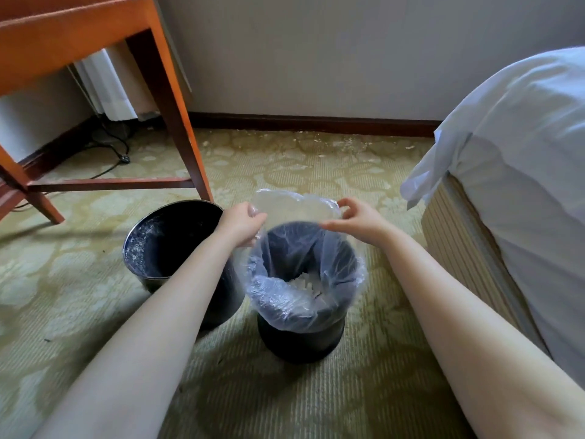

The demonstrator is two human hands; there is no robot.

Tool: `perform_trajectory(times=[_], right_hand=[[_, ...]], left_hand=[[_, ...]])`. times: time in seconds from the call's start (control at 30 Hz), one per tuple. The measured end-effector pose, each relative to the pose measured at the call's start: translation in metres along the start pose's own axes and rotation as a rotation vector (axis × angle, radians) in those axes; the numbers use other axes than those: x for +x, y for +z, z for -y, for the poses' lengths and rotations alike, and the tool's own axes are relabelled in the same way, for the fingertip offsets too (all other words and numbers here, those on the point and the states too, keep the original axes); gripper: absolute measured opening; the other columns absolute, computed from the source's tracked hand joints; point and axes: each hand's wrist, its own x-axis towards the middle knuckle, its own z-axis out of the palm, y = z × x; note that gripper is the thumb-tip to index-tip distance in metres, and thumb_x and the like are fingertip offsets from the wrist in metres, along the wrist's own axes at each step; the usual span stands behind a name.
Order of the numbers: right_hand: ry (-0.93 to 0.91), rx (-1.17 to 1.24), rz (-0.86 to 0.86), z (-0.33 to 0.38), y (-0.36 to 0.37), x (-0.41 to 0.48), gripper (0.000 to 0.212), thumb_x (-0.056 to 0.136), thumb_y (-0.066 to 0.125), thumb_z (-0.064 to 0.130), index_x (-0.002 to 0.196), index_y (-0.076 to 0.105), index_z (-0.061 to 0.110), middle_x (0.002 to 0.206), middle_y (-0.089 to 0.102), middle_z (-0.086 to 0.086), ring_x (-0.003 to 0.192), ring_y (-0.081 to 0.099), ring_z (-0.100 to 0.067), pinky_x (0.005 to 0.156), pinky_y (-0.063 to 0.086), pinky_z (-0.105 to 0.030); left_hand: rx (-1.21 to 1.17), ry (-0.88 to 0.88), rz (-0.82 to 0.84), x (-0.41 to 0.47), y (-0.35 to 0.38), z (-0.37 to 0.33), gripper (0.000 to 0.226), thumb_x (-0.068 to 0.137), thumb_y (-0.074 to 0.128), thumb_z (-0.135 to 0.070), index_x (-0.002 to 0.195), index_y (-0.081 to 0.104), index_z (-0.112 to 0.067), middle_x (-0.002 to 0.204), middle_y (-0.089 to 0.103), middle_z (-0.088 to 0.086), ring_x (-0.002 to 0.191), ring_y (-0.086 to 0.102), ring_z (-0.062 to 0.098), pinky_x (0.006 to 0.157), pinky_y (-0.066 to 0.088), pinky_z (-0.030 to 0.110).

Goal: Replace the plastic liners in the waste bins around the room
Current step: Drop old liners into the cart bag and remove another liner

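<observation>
Below the left hand (242, 224), white bits (305, 285) inside the liner (285, 299) are too blurred to identify. Left of that hand, its forearm (177, 296) hides part of the bare bin (164, 242).

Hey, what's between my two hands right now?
Head view: the raised edge of the clear liner spans left hand to right hand, above the lined bin.

Black bare bin (177, 236), black lined bin (300, 343), clear liner (294, 207), olive floral carpet (285, 403), orange-brown table (171, 106), white bedding (522, 137).
</observation>
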Motion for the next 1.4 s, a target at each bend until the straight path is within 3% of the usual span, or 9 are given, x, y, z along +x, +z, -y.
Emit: perform_trajectory(times=[0.17,0.3,0.47,0.57,0.73,0.9,1.17,1.33,1.4], right_hand=[[0.193,-0.384,0.325,-0.036,-0.007,-0.014,0.030,0.076,0.080,0.032,0.097,0.071,0.012,0.091,0.071,-0.007,0.081,0.064,-0.019,0.083,0.054,-0.037],[0.095,-0.470,0.124,-0.015,0.009,-0.011,0.018,0.089,0.059,0.018,0.091,0.065,0.002,0.069,0.059,-0.004,0.064,0.054,-0.020,0.063,0.049,-0.032],[-0.065,-0.015,-0.278,0.023,0.015,0.001,0.009,0.093,0.059,0.018,0.084,0.056,0.015,0.066,0.063,-0.003,0.052,0.055,-0.017,0.054,0.044,-0.026],[-0.096,0.068,-0.253,0.026,0.020,-0.003,0.024,0.091,0.065,0.022,0.110,0.053,0.017,0.079,0.069,-0.003,0.069,0.067,-0.017,0.068,0.054,-0.034],[0.083,-0.201,0.138,0.000,0.021,-0.016,0.080,0.079,0.077,0.041,0.140,0.036,0.012,0.130,0.052,-0.005,0.115,0.055,-0.023,0.090,0.048,-0.033],[0.061,-0.607,0.276,-0.014,0.027,-0.024,0.040,0.084,0.071,0.021,0.116,0.051,0.009,0.107,0.056,-0.004,0.095,0.057,-0.025,0.064,0.048,-0.028],[-0.345,-0.548,-0.372,0.017,0.027,-0.026,0.046,0.092,0.061,0.030,0.133,0.044,0.018,0.117,0.054,0.001,0.106,0.051,-0.019,0.074,0.036,-0.026],[-0.468,-0.507,0.116,0.022,0.050,-0.044,0.062,0.068,0.077,0.058,0.113,0.052,0.022,0.099,0.055,0.008,0.089,0.051,-0.012,0.073,0.044,-0.029],[-0.436,-0.657,0.172,0.012,0.065,-0.042,0.040,0.073,0.077,0.046,0.092,0.053,0.020,0.084,0.054,0.007,0.076,0.048,-0.014,0.065,0.039,-0.031]], left_hand=[[0.268,-0.114,0.603,-0.013,-0.023,0.004,0.051,0.057,0.087,-0.048,0.078,0.057,-0.012,0.071,0.055,0.000,0.067,0.055,0.016,0.065,0.045,0.030],[0.631,-0.071,0.722,-0.018,-0.014,0.001,0.005,0.078,0.071,-0.008,0.074,0.067,-0.007,0.073,0.067,0.008,0.069,0.065,0.023,0.065,0.050,0.033],[0.305,0.050,0.097,-0.008,0.001,-0.013,0.019,0.089,0.043,-0.008,0.079,0.057,-0.013,0.064,0.063,0.008,0.050,0.064,0.020,0.053,0.052,0.024],[-0.016,0.056,-0.043,-0.007,-0.001,-0.018,0.010,0.090,0.050,-0.021,0.083,0.051,-0.015,0.073,0.062,0.007,0.064,0.068,0.021,0.072,0.057,0.028],[-0.065,-0.159,0.528,-0.021,-0.009,-0.001,0.063,0.073,0.078,-0.047,0.117,0.051,-0.011,0.116,0.052,0.002,0.109,0.055,0.017,0.082,0.054,0.034],[0.281,-0.177,0.778,-0.036,-0.009,0.004,0.045,0.075,0.080,-0.015,0.100,0.042,-0.010,0.096,0.061,0.008,0.081,0.066,0.017,0.083,0.055,0.037],[0.212,0.087,0.040,-0.013,0.005,-0.016,0.017,0.088,0.035,-0.006,0.078,0.046,-0.014,0.065,0.046,0.012,0.050,0.060,0.025,0.058,0.040,0.033],[0.058,-0.043,-0.056,-0.017,0.002,-0.017,0.022,0.093,0.032,-0.009,0.090,0.054,-0.012,0.067,0.055,0.005,0.034,0.058,0.013,0.047,0.043,0.024],[-0.028,-0.113,-0.055,-0.016,0.000,-0.017,0.024,0.092,0.032,-0.008,0.097,0.055,-0.011,0.074,0.058,0.007,0.038,0.060,0.016,0.051,0.049,0.024]])
